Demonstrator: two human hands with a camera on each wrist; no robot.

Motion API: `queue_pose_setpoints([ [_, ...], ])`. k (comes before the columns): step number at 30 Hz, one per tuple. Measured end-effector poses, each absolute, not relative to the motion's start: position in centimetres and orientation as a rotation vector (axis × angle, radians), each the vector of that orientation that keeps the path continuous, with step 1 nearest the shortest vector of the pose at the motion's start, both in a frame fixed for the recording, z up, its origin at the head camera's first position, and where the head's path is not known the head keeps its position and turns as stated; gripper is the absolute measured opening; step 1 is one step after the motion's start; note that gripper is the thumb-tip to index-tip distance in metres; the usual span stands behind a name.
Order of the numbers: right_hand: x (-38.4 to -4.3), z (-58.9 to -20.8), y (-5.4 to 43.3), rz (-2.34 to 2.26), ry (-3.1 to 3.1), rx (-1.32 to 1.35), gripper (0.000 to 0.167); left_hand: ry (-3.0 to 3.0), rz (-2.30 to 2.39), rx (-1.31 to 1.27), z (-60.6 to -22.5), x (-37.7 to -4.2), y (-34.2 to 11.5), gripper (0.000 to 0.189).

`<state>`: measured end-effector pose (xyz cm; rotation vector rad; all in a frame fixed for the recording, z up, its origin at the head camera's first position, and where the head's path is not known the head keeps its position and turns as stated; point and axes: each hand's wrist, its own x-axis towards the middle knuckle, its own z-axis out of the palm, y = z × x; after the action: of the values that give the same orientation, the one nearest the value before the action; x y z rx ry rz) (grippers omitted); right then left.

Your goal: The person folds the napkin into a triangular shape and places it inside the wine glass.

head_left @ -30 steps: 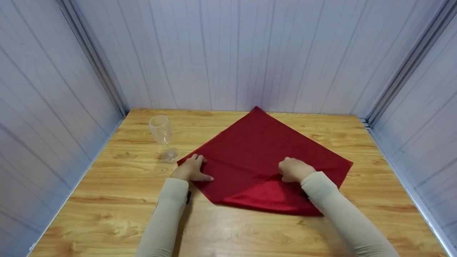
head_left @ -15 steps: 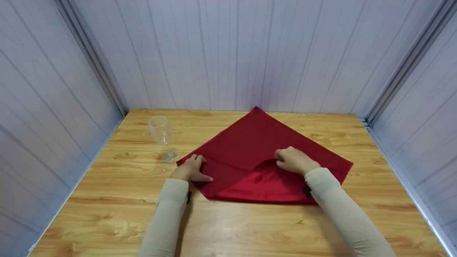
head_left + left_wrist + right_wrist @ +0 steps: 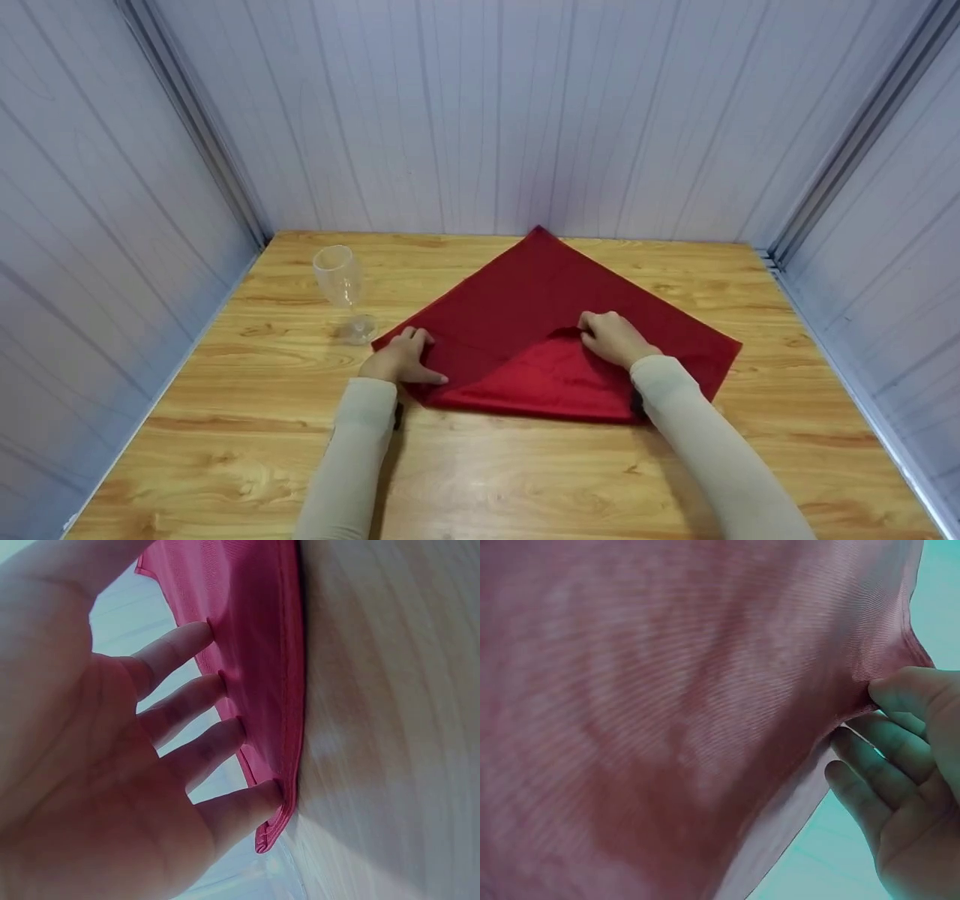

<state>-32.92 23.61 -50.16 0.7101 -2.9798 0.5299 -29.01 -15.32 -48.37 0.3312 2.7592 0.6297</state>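
Observation:
A red cloth napkin [image 3: 517,300] lies cornerwise on the wooden table, its near part turned up and over so the shinier side [image 3: 547,375] shows. My left hand [image 3: 403,358] rests on the napkin's left corner with fingers spread. In the left wrist view, the fingertips [image 3: 236,731] press on the cloth [image 3: 259,652] near its hemmed edge. My right hand [image 3: 615,339] pinches the napkin's turned-up near corner above the middle of the cloth. The right wrist view shows the thumb [image 3: 907,690] and forefinger gripping the edge, the cloth [image 3: 705,690] hanging from them.
A clear stemmed glass [image 3: 339,279] stands upright on the table, just left of the napkin's left corner. Pale panel walls [image 3: 480,112] enclose the wooden table [image 3: 480,480] at the back and both sides.
My right hand has moved slightly away from me, drawing the near corner further over the napkin, and the fold line has shifted back. The left hand stays in place.

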Motion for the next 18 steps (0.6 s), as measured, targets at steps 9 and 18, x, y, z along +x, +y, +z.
queue_pose_setpoints([
  [9,-32.7,-49.6,23.7,0.486,-3.055,0.69,0.007,2.759,0.634,0.34,-48.4,-28.9,-15.2,0.069],
  [18,-32.1,-48.3,23.7,0.471,-3.167,0.694,0.005,2.749,0.648,0.371,-48.6,-28.3,-15.4,0.068],
])
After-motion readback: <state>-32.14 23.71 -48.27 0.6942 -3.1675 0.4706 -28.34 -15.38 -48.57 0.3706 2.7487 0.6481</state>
